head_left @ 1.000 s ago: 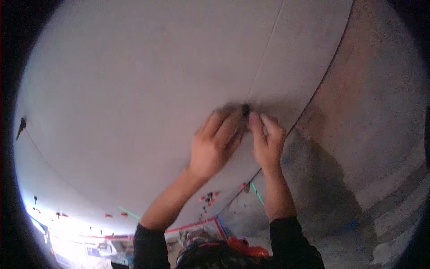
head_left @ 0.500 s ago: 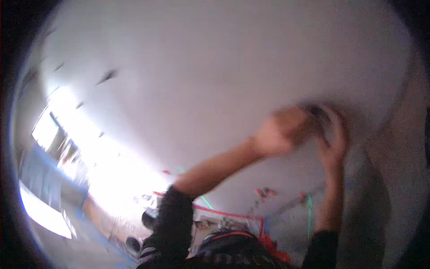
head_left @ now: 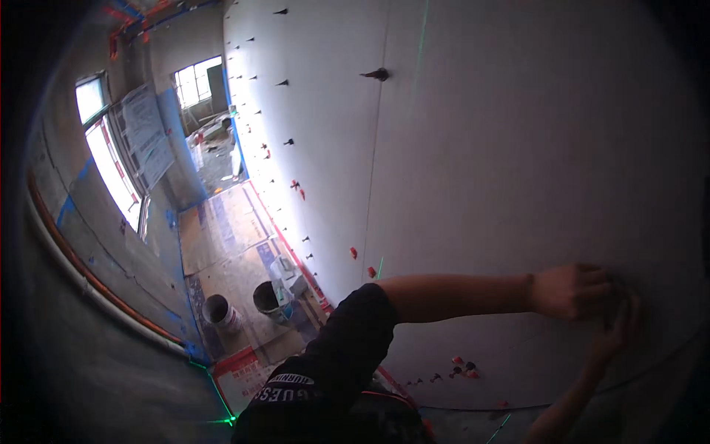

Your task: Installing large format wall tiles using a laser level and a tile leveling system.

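Note:
My left hand (head_left: 569, 291) is closed against the large pale wall panel (head_left: 481, 170), its knuckles facing me and its arm stretched across to the right. Just below and right of it, my right hand (head_left: 617, 329) comes up from the lower edge with curled fingers. The two hands meet around a small dark thing, mostly hidden and too dim to name. A dark tapered peg (head_left: 379, 75) stands out from the panel joint in the upper middle. Red clips (head_left: 353, 253) sit along the same joint lower down.
Two buckets (head_left: 220, 312) (head_left: 268, 296) stand on the board-covered floor (head_left: 229, 255) at left. A pipe (head_left: 89, 285) runs along the grey left wall, below a window (head_left: 115, 166). Several red and dark clips (head_left: 466, 368) lie by the panel's lower edge. Green laser lines cross the corner.
My view has swung, bringing the window, floor and buckets into clear sight. Both hands now appear lower and farther right, still together at the panel. The earlier frame is blurred.

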### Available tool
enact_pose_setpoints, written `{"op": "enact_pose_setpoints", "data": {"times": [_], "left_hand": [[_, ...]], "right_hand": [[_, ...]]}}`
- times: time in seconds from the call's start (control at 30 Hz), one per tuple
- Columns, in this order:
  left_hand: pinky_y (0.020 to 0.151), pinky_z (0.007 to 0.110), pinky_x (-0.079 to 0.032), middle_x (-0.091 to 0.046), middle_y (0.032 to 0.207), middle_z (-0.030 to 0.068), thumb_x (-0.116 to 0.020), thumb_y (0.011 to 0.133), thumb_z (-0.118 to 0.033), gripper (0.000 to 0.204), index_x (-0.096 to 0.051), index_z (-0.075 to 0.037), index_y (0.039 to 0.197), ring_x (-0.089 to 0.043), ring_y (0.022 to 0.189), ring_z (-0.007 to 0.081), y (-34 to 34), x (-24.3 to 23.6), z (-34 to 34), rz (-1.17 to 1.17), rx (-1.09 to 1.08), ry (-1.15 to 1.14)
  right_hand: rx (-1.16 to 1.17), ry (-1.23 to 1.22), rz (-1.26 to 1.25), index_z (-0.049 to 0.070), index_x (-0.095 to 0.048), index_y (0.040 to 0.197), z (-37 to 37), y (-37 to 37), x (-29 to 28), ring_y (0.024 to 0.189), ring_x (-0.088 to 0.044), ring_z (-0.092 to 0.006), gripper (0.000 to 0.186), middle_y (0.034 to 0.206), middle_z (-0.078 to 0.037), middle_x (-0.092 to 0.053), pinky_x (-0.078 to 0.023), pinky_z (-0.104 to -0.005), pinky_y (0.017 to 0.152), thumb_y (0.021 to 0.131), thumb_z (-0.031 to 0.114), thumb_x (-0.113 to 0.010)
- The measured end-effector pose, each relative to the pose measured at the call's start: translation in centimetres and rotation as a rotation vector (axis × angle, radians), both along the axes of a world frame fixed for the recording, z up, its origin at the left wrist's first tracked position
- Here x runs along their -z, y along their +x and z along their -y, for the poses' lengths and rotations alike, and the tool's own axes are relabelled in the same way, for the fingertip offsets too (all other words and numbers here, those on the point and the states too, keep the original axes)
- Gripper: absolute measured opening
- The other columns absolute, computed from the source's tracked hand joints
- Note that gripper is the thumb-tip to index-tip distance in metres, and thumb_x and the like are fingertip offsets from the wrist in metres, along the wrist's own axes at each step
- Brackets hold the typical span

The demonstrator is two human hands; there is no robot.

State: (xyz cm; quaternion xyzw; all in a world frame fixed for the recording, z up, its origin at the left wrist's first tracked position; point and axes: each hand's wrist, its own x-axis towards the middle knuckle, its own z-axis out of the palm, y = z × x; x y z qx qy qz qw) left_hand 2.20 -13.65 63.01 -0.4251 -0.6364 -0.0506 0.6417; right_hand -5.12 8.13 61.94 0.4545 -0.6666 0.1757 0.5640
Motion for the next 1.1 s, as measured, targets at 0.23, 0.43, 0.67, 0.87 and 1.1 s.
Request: {"op": "enact_pose_setpoints", "data": {"times": [0.23, 0.43, 0.67, 0.87, 1.1], "left_hand": [[0.086, 0.045, -0.061, -0.065, 0.117, 0.0159, -0.071, 0.079, -0.016, 0.031, -0.071, -0.001, 0.106, -0.067, 0.109, 0.0343, -0.5, 1.1, 0.0, 0.139, 0.103, 0.013], [0.081, 0.042, -0.063, -0.069, 0.112, 0.0163, -0.072, 0.074, -0.009, 0.034, -0.075, 0.001, 0.106, -0.071, 0.1, 0.0308, 0.9, -0.3, 1.2, 0.133, 0.015, -0.065], [0.08, 0.038, -0.062, -0.068, 0.111, 0.012, -0.074, 0.07, -0.009, 0.038, -0.075, -0.001, 0.107, -0.069, 0.096, 0.0256, 0.5, -0.8, 0.6, 0.076, -0.044, -0.047], [0.081, 0.038, -0.062, -0.069, 0.113, 0.0111, -0.074, 0.07, -0.009, 0.038, -0.076, -0.002, 0.107, -0.07, 0.098, 0.0256, 0.1, -0.8, 0.5, 0.099, -0.037, -0.025], [0.081, 0.037, -0.061, -0.069, 0.112, 0.0093, -0.075, 0.07, -0.01, 0.039, -0.076, -0.004, 0.108, -0.069, 0.1, 0.0256, -0.1, -1.2, -0.5, 0.104, -0.022, -0.02]], "right_hand": [[0.095, -0.163, -0.06, 0.0, -0.072, 0.111, -0.3, -1.7, 3.2, 0.105, -0.067, -0.0401, 0.041, 0.114, -0.021, -0.07, -0.053, -0.0525, 0.096, 0.103, 0.04, -0.068], [0.081, -0.19, -0.055, 0.005, -0.072, 0.098, 3.0, 0.9, 1.4, 0.089, -0.065, -0.0318, 0.028, 0.096, -0.011, -0.068, -0.05, -0.0498, 0.084, 0.095, 0.033, -0.078], [-0.077, -0.119, 0.096, 0.006, -0.073, 0.102, 1.4, 4.2, -2.3, 0.092, -0.064, -0.0284, 0.028, 0.095, -0.008, -0.066, -0.048, -0.0455, 0.086, 0.08, 0.015, -0.088], [-0.038, -0.18, -0.044, 0.01, -0.073, 0.1, 2.0, 1.8, -1.3, 0.089, -0.065, -0.0256, 0.027, 0.095, -0.006, -0.066, -0.049, -0.0436, 0.08, 0.079, 0.018, -0.088], [0.037, -0.015, 0.024, 0.006, -0.071, 0.098, -0.6, 2.2, -1.6, 0.092, -0.064, -0.0265, 0.026, 0.103, -0.008, -0.066, -0.05, -0.0446, 0.08, 0.077, 0.014, -0.086]]}}
